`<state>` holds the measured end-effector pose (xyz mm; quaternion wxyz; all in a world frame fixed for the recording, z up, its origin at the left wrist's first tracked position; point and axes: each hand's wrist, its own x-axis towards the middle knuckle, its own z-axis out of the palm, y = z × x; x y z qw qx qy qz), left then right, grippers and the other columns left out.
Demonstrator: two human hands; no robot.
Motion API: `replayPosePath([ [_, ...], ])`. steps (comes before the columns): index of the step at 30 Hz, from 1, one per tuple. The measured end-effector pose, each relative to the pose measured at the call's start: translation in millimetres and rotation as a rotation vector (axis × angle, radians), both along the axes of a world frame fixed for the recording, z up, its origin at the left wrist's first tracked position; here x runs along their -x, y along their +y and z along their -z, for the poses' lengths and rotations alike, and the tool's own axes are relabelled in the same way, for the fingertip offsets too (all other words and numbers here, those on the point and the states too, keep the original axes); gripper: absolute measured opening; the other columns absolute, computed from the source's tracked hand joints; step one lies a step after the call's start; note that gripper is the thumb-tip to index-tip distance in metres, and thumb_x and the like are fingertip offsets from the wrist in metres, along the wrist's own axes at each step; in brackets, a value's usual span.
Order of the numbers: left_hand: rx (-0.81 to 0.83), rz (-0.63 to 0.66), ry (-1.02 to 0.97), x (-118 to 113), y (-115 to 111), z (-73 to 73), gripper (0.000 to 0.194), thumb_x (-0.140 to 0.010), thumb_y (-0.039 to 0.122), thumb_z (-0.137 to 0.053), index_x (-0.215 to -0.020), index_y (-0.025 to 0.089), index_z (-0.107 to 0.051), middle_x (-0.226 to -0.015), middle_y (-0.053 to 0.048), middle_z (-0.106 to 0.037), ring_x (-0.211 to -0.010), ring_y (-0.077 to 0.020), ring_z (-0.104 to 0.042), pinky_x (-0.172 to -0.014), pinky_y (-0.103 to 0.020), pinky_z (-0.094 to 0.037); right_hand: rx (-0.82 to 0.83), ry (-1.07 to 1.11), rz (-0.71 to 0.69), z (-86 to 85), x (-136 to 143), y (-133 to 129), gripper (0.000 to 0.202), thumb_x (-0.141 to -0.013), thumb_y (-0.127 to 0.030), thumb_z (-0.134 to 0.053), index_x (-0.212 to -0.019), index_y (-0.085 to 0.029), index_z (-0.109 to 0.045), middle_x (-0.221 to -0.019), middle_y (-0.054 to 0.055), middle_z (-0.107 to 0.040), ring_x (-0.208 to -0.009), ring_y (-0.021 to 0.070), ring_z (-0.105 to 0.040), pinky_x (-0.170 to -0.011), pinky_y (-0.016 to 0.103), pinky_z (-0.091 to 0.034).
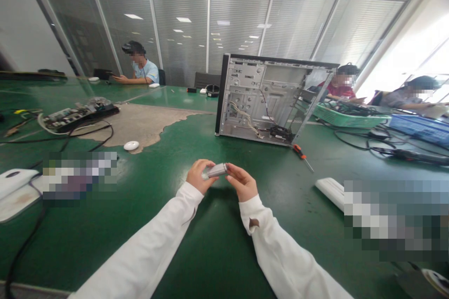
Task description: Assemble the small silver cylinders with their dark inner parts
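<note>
Above the green tabletop, a small silver-grey oblong piece (217, 169) is held between my two hands; its exact kind is not clear. My left hand (198, 176) grips its left end with thumb and fingers. At the right end, the fingertips and thumb of my right hand (244, 183) are closed on the edge. Beyond them an open computer case (263, 98) stands with its bare metal inside facing me, cables and a black part showing. A screwdriver with an orange and black handle (300, 152) lies by the case's lower right corner.
A power supply-like board with cables (80, 114) lies at left near a torn patch of surface (140, 124). A white round object (131, 145) sits closer. Green (351, 117) and blue (417, 126) baskets stand at right. Several people sit around the table.
</note>
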<state>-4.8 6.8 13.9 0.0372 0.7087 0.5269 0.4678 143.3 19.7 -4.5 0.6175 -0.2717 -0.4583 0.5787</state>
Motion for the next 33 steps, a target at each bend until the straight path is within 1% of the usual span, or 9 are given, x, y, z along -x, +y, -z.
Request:
replayPosePath([
  [6, -0.277, -0.062, 0.290, 0, -3, -1.7, 0.020, -0.066, 0.025, -0.058, -0.085, 0.018, -0.057, -0.091, -0.007, -0.055, -0.090, -0.0198, -0.050, -0.079, -0.034, -0.039, 0.311, 0.269, -0.137, 2.2, 1, 1, 0.035, -0.046, -0.013, -0.072, -0.080, -0.017, -0.063, -0.081, 0.004, -0.066, -0.083, 0.0189, -0.058, -0.085, 0.038, -0.041],
  [12, -0.460, 0.011, 0.500, -7, -10, -13.0, 0.015, -0.072, 0.016, -0.050, -0.085, 0.019, -0.058, -0.085, -0.005, -0.057, -0.094, -0.0187, -0.049, -0.079, -0.033, -0.036, 0.459, 0.267, -0.238, -8.5, -3, -6, 0.040, -0.053, -0.020, -0.070, -0.091, -0.018, -0.057, -0.079, 0.005, -0.065, -0.070, 0.0201, -0.062, -0.072, 0.042, -0.048],
  [15, -0.475, 0.048, 0.546, -12, -13, -16.2, 0.017, -0.074, 0.012, -0.047, -0.084, 0.022, -0.058, -0.086, -0.003, -0.058, -0.096, -0.0166, -0.049, -0.081, -0.032, -0.034, 0.472, 0.249, -0.187, -9.1, -3, -6, 0.037, -0.053, -0.021, -0.071, -0.088, -0.018, -0.057, -0.076, 0.004, -0.065, -0.067, 0.0183, -0.062, -0.068, 0.037, -0.050],
  [18, -0.354, 0.073, 0.515, -16, -17, -17.9, 0.020, -0.075, 0.013, -0.045, -0.086, 0.024, -0.058, -0.091, -0.003, -0.057, -0.099, -0.0168, -0.046, -0.085, -0.033, -0.031, 0.474, 0.259, -0.153, -5.7, -3, -3, 0.034, -0.054, -0.020, -0.070, -0.085, -0.019, -0.057, -0.075, 0.002, -0.065, -0.065, 0.0168, -0.062, -0.065, 0.034, -0.051],
  [20, -0.224, 0.102, 0.437, -17, -19, -18.3, 0.020, -0.073, 0.019, -0.049, -0.091, 0.024, -0.057, -0.097, -0.005, -0.055, -0.103, -0.0195, -0.043, -0.087, -0.036, -0.029, 0.449, 0.271, -0.148, -3.0, -5, -1, 0.031, -0.056, -0.019, -0.069, -0.085, -0.020, -0.057, -0.075, 0.001, -0.065, -0.066, 0.0155, -0.062, -0.066, 0.033, -0.051],
  [22, -0.094, 0.133, 0.291, -18, -20, -17.0, 0.034, -0.068, 0.029, -0.055, -0.101, 0.022, -0.053, -0.106, -0.007, -0.051, -0.106, -0.0229, -0.040, -0.089, -0.038, -0.028, 0.408, 0.266, -0.131, -0.8, -7, 2, 0.030, -0.057, -0.019, -0.068, -0.085, -0.022, -0.058, -0.078, 0.000, -0.065, -0.066, 0.0144, -0.061, -0.067, 0.032, -0.051],
  [25, 0.138, 0.180, -0.084, -19, -16, -11.2, 0.053, -0.064, 0.041, -0.056, -0.110, 0.017, -0.044, -0.106, -0.010, -0.052, -0.101, -0.0231, -0.045, -0.086, -0.038, -0.033, 0.332, 0.256, -0.076, 0.8, -9, 6, 0.030, -0.056, -0.019, -0.068, -0.085, -0.022, -0.059, -0.091, 0.002, -0.063, -0.069, 0.0153, -0.061, -0.066, 0.034, -0.051],
  [29, 0.536, 0.315, -0.628, -19, -4, -2.5, 0.048, -0.070, 0.052, -0.044, -0.093, 0.011, -0.054, -0.081, -0.008, -0.062, -0.075, -0.0190, -0.058, -0.074, -0.033, -0.042, 0.234, 0.225, -0.072, 0.5, -9, 8, 0.031, -0.056, -0.019, -0.068, -0.085, -0.024, -0.059, -0.102, 0.001, -0.059, -0.078, 0.0156, -0.059, -0.067, 0.031, -0.050],
  [33, 0.702, 0.406, -0.825, -16, 3, 0.5, 0.049, -0.061, 0.054, -0.055, -0.077, 0.007, -0.061, -0.064, -0.006, -0.064, -0.062, -0.0187, -0.060, -0.073, -0.033, -0.044, 0.152, 0.227, -0.090, -1.3, -7, 8, 0.033, -0.054, -0.019, -0.069, -0.085, -0.024, -0.059, -0.101, 0.002, -0.059, -0.083, 0.0164, -0.058, -0.065, 0.028, -0.049],
])
